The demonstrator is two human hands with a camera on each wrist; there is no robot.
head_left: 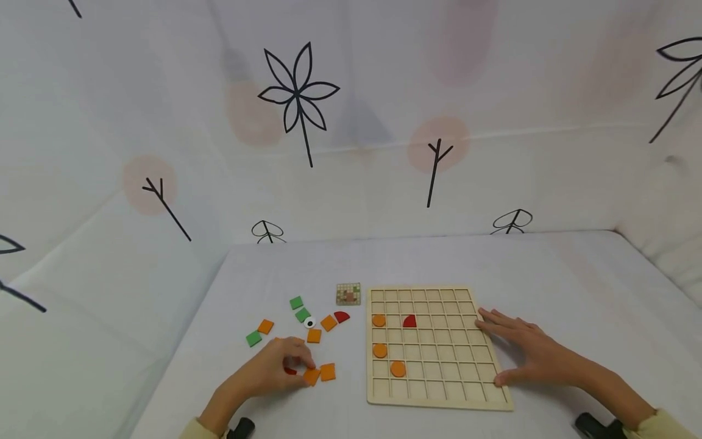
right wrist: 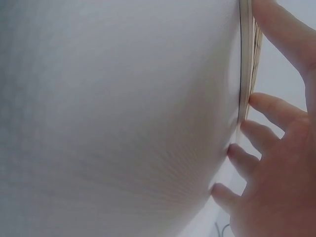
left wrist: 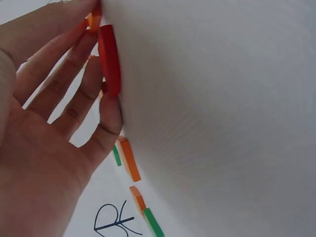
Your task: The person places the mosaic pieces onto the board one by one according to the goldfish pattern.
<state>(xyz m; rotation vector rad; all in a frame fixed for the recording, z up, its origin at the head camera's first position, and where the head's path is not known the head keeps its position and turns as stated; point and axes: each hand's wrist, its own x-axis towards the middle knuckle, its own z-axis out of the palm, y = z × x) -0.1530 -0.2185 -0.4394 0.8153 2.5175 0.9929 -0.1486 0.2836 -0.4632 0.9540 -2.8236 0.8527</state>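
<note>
My left hand (head_left: 281, 367) pinches an orange square tile (head_left: 311, 377) between thumb and fingertips, low over the white cloth. Another orange square (head_left: 327, 372) lies just right of it. A red piece (left wrist: 110, 59) sits under the fingers, partly hidden in the head view. On the wooden grid board (head_left: 439, 390) are a few orange round pieces, one of them an orange disc (head_left: 398, 369), and a red quarter-circle (head_left: 409, 321). My right hand (head_left: 534, 353) rests with spread fingers along the board's right edge, thumb near the lower corner.
Beyond my left hand lie loose green tiles (head_left: 303, 314), orange tiles (head_left: 328, 323), a red quarter-circle (head_left: 342, 316) and a white round piece with a black dot (head_left: 309, 323). A small patterned card (head_left: 348, 294) lies by the board's far left corner. A patterned cloth wall (head_left: 373, 183) rises behind.
</note>
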